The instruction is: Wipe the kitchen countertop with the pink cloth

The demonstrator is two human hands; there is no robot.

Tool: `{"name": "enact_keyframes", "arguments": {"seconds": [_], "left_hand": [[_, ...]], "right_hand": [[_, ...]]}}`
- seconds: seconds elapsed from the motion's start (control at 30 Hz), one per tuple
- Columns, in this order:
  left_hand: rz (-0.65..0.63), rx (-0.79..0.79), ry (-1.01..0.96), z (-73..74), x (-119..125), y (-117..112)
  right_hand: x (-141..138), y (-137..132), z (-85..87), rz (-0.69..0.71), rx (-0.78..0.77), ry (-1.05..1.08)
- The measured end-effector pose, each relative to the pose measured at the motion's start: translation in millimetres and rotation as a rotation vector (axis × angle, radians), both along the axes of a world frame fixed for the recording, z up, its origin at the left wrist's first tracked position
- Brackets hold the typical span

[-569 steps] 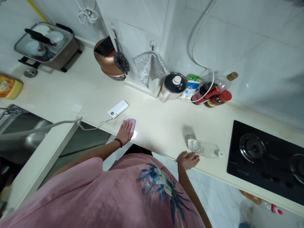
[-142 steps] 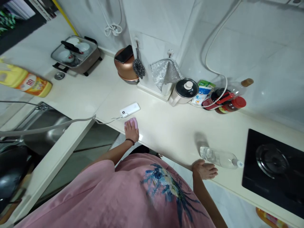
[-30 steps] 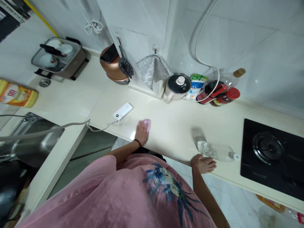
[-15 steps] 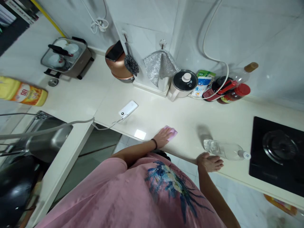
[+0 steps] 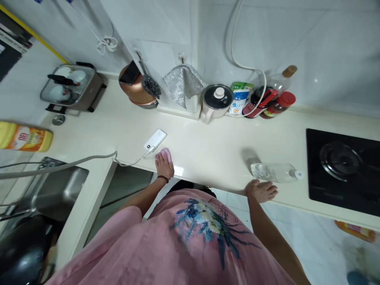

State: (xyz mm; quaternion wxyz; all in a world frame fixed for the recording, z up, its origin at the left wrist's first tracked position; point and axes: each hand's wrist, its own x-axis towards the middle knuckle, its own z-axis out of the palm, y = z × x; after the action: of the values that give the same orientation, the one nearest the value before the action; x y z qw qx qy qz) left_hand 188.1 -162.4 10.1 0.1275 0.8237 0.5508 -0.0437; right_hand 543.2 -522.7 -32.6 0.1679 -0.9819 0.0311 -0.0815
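Observation:
My left hand (image 5: 163,165) lies flat on a pink cloth (image 5: 166,153), pressing it onto the cream countertop (image 5: 208,146) just right of a white power bank (image 5: 155,139) with its cable. My right hand (image 5: 261,190) rests at the counter's front edge with its fingers stretched out and nothing in them. A clear plastic bottle (image 5: 274,172) lies on its side just beyond those fingers.
A black gas hob (image 5: 341,168) is at the right. Against the wall stand a small white pot (image 5: 216,101), a carton and sauce bottles (image 5: 268,102). A copper pan (image 5: 135,85), an electric grill pan (image 5: 73,85), a yellow oil bottle (image 5: 25,136) and a steel sink (image 5: 44,190) are at the left.
My left hand slid the pink cloth right along the counter, then back left beside the power bank. My right hand stayed at the counter edge near the bottle.

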Motion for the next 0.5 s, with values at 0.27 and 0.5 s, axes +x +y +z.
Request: {"name": "enact_keyframes", "arguments": {"seconds": [0.27, 0.5], "left_hand": [[-0.738, -0.179, -0.199, -9.2, 153, -100], [-0.956, -0.184, -0.269, -14.2, 192, -123]], "right_hand": [[1, 0, 9.8, 0.003, 0.011, 0.053], [-1, 4, 17.0, 0.002, -0.002, 0.068]]}}
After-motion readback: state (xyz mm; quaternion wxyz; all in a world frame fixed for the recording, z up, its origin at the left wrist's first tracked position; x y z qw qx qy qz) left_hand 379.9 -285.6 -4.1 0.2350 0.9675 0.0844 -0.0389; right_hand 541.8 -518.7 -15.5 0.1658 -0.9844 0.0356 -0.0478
